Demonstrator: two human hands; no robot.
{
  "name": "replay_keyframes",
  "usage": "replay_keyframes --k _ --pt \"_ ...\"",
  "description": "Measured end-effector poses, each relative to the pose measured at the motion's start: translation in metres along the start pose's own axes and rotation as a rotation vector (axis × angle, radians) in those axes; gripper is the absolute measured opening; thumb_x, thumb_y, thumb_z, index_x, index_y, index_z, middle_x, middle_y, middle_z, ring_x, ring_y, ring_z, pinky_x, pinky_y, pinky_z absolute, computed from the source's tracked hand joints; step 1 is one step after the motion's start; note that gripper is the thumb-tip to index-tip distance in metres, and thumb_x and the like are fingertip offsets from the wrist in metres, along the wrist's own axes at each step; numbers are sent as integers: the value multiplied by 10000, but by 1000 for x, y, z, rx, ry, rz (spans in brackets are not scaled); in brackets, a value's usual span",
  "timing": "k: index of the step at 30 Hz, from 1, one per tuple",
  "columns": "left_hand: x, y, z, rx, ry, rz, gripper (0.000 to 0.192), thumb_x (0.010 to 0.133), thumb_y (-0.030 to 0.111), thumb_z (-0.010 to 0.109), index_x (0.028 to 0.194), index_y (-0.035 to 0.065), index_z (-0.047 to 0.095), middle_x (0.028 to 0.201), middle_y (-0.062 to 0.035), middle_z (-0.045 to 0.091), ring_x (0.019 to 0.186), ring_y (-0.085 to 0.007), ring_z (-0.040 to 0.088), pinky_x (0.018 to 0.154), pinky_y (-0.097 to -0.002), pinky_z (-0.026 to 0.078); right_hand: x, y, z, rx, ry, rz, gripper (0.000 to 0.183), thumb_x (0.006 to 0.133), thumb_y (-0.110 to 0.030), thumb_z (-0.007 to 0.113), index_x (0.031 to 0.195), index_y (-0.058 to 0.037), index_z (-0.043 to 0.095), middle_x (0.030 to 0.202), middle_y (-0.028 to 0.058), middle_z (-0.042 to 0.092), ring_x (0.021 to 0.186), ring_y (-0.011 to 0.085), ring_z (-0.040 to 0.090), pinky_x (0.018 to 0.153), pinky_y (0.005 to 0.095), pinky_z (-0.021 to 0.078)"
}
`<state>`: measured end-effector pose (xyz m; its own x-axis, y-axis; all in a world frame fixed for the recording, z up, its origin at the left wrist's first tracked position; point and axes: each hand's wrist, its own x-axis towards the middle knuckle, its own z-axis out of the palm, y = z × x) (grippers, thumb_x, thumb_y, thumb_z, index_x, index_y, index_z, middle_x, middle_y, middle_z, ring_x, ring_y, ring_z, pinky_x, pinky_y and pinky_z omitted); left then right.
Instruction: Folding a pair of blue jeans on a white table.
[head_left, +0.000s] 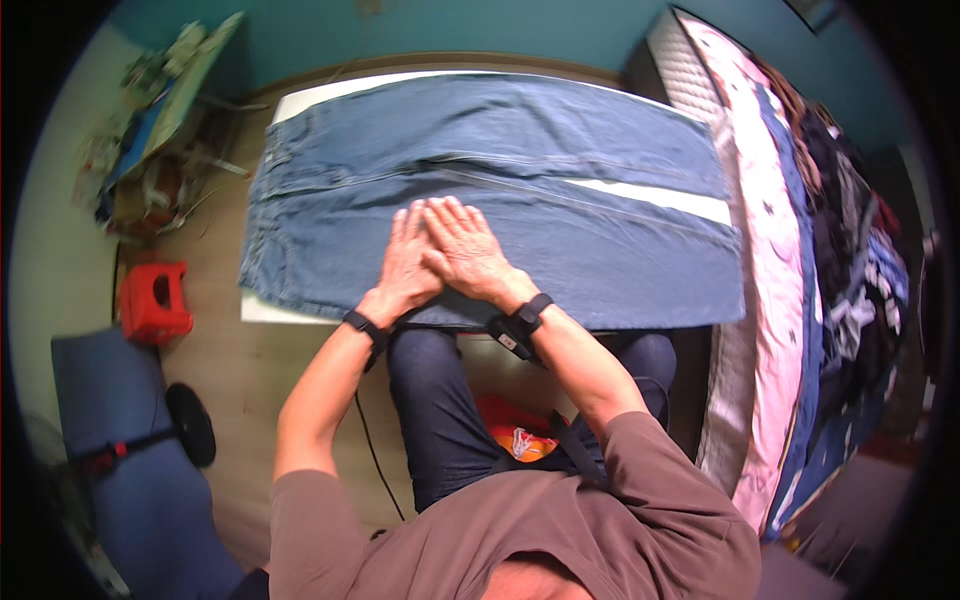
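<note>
A pair of blue denim jeans (600, 259) lies spread flat across a white table (667, 199), waistband to the left and leg hems to the right. My left hand (409, 259) rests palm down on the nearer leg, with its fingers stretched away from me. Beside it, my right hand (469, 251) is also laid flat on the denim, its thumb over the edge of the left hand. Neither hand grips anything. Creases run along the inner seams, and a strip of table shows between the two legs. Whatever lies under my palms is hidden.
At the right stands a bed with a pink quilt (776, 300) and heaped clothes (840, 225). A red plastic stool (156, 302) and a blue padded bench (127, 427) are on the left. Behind them leans a cluttered folding table (187, 82). A black cable (375, 450) crosses the floor.
</note>
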<state>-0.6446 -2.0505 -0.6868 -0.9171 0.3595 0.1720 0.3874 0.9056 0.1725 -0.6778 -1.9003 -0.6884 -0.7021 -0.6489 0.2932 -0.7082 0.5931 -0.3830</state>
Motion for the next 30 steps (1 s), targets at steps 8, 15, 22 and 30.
replay_keyframes --k 8,15,22,30 --pt "-16 -17 -22 100 -30 -116 710 876 398 544 1480 114 303 1557 -142 220 1442 -349 158 1153 -539 52 -56 55 -46 -105 -13 33 642 923 -433 503 1403 -22 394 1486 159 354 1401 330 275 1137 495 191" --pt "-61 -74 -37 168 -96 -294 702 935 394 443 1511 83 190 1582 -109 150 1457 -304 114 1164 -502 41 -130 128 -111 -260 -38 97 655 912 -443 513 1402 -24 398 1481 142 369 1404 303 281 1138 487 190" --pt "-78 -113 -40 229 -69 -370 658 967 387 385 1514 87 177 1584 -97 148 1458 -302 114 1165 -501 36 -207 222 -185 -450 -132 335 696 900 -458 509 1454 -75 334 1518 145 306 1425 306 232 1152 482 154" --pt "-101 -167 -53 318 -127 -532 617 982 368 359 1523 137 171 1587 -87 147 1460 -295 113 1158 -507 50 -307 303 -251 -342 -78 815 701 950 -457 448 1502 -90 219 1573 127 164 1460 279 117 1180 439 100"
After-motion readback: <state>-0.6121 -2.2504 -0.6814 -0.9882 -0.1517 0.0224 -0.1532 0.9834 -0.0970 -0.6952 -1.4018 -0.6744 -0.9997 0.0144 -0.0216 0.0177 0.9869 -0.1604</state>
